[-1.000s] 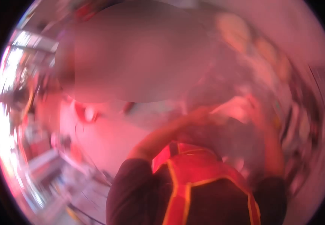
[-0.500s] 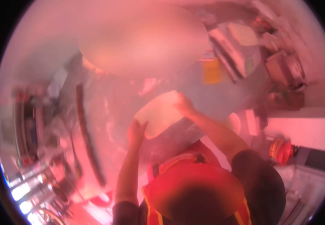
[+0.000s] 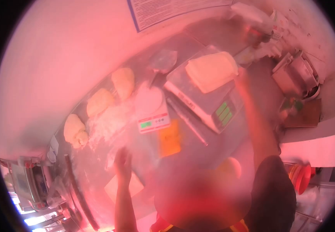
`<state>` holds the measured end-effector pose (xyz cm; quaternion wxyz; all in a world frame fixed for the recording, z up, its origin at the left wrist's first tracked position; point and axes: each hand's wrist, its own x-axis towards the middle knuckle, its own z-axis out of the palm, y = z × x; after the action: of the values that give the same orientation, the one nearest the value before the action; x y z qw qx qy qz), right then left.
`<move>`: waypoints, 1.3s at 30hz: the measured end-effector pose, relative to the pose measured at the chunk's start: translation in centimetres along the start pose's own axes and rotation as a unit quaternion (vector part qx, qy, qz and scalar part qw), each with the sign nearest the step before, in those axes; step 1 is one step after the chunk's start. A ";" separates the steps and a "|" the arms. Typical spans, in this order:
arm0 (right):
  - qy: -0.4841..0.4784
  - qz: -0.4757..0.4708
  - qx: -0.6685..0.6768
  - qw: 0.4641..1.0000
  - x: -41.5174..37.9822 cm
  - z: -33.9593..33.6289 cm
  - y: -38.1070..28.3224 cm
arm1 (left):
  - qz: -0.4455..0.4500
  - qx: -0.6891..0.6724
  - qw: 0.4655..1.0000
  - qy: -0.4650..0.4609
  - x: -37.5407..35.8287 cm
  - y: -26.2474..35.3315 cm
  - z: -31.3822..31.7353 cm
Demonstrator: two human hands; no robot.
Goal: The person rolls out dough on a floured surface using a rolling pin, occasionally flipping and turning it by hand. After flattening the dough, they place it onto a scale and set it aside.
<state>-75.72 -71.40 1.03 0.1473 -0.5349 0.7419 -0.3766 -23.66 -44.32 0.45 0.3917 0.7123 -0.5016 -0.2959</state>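
Observation:
A pale, flat slab of dough [image 3: 212, 71] lies on the larger scale [image 3: 202, 104]. My right hand [image 3: 242, 77] is at the slab's right edge, its blurred fingers closed on that edge. My left hand [image 3: 123, 162] is over the floury worktop with its fingers stretched out, holding nothing. Under my left wrist a squarish pale sheet of dough [image 3: 135, 185] lies on the worktop, partly covered by the forearm. Between the hands are a small white scale [image 3: 152, 110], a yellow card [image 3: 170, 138] and a thin rod-like tool [image 3: 188, 121].
Several dough lumps [image 3: 100, 102] line the back of the worktop beside spread flour [image 3: 111, 121]. A clear plastic piece [image 3: 163, 60] lies behind the scales. A metal container [image 3: 296, 75] stands at right. A long dark bar [image 3: 78, 193] runs along the left.
The dough sheet that both hands held is now on the worktop under my left wrist. My right hand has moved out to the slab on the larger scale. The view has shifted.

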 end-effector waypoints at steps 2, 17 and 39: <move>-0.022 0.028 -0.047 0.998 4.3 -0.6 1.5 | -0.003 -0.132 0.983 -0.126 5.6 7.5 7.0; -0.299 -0.091 0.027 0.949 14.3 3.9 12.8 | -0.083 -0.068 0.985 -0.137 20.2 17.6 37.2; -0.406 -0.278 0.116 0.863 -13.1 3.8 -13.2 | -0.168 -0.437 0.880 -0.079 -0.9 5.1 1.8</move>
<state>-59.29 -62.98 5.57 0.3854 -0.8033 0.3886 -0.2348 -27.84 -44.91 3.90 0.5665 0.5173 -0.2232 -0.6014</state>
